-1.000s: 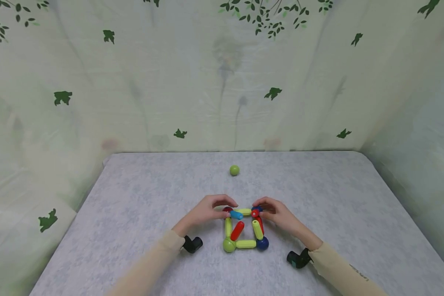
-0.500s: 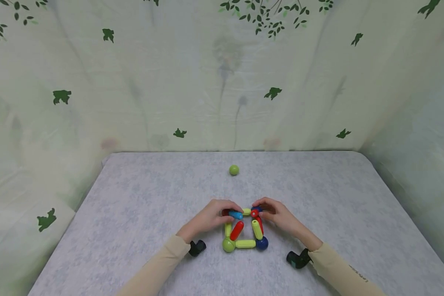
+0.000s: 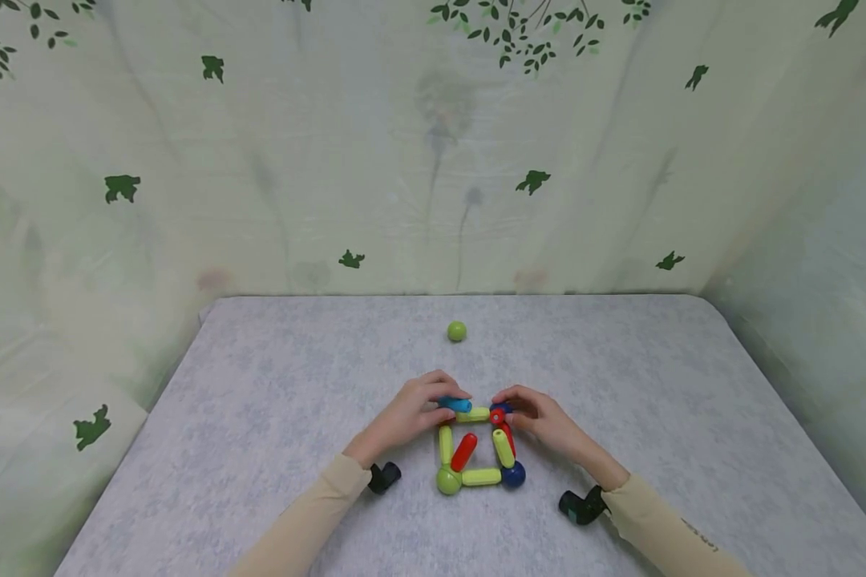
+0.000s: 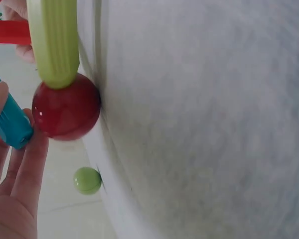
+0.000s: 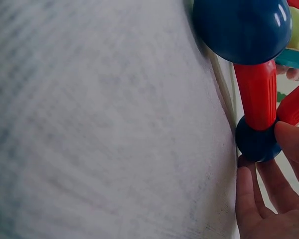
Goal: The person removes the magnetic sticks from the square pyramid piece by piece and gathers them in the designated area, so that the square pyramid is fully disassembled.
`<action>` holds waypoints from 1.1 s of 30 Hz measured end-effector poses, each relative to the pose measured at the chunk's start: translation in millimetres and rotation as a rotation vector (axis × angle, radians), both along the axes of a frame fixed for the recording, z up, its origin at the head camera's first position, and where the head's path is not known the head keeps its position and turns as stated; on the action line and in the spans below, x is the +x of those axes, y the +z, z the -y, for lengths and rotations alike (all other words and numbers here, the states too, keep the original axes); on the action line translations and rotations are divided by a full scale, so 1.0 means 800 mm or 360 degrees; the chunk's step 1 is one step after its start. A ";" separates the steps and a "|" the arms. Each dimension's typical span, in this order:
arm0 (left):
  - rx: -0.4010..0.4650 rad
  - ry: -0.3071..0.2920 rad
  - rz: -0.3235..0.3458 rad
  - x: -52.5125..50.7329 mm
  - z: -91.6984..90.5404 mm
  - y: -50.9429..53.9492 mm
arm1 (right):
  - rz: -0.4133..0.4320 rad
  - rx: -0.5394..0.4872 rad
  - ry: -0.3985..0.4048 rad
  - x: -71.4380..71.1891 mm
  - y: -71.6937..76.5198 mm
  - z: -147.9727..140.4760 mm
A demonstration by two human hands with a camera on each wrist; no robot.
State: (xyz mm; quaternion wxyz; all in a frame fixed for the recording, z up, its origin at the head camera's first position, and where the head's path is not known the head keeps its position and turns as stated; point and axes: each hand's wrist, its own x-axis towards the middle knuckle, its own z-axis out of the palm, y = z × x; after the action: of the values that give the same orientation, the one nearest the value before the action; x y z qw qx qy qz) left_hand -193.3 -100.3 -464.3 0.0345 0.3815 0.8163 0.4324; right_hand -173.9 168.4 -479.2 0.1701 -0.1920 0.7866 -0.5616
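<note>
Below the head view's centre, the left hand [image 3: 407, 414] pinches a blue rod [image 3: 458, 405] between thumb and fingers, while the right hand [image 3: 539, 414] grips a navy ball [image 5: 256, 143]. The rod looks light and stiff; its ribbed middle should hold best.

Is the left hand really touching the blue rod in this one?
Touching. The left wrist view shows it: the left hand pinches the blue rod, its thumb lying over the rod and its fingers behind it.
</note>
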 end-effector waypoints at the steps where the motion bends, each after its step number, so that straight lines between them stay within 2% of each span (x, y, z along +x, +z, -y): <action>1: -0.0004 0.0032 0.0008 0.000 0.001 0.001 | 0.0004 -0.0003 -0.0003 0.000 0.000 0.000; 7: -0.0009 0.0204 0.0032 -0.010 0.017 0.004 | 0.0008 0.0006 -0.0025 0.002 0.003 0.000; 14: -0.0050 0.0412 0.0018 -0.031 0.047 0.004 | -0.0006 0.0016 -0.0016 0.004 0.003 0.000; 24: -0.0053 0.0571 -0.0047 -0.066 0.084 0.000 | -0.0032 0.0035 -0.0020 0.001 -0.002 -0.001; 33: -0.0125 0.0770 0.0149 -0.097 0.105 -0.003 | -0.0027 0.0073 -0.0036 0.001 -0.002 0.000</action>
State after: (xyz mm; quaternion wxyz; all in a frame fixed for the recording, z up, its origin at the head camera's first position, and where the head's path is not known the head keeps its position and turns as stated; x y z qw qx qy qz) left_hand -271.0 -184.4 -466.5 -0.0176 0.1531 0.8975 0.4133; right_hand -173.4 168.2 -480.9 0.1613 -0.1839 0.8028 -0.5438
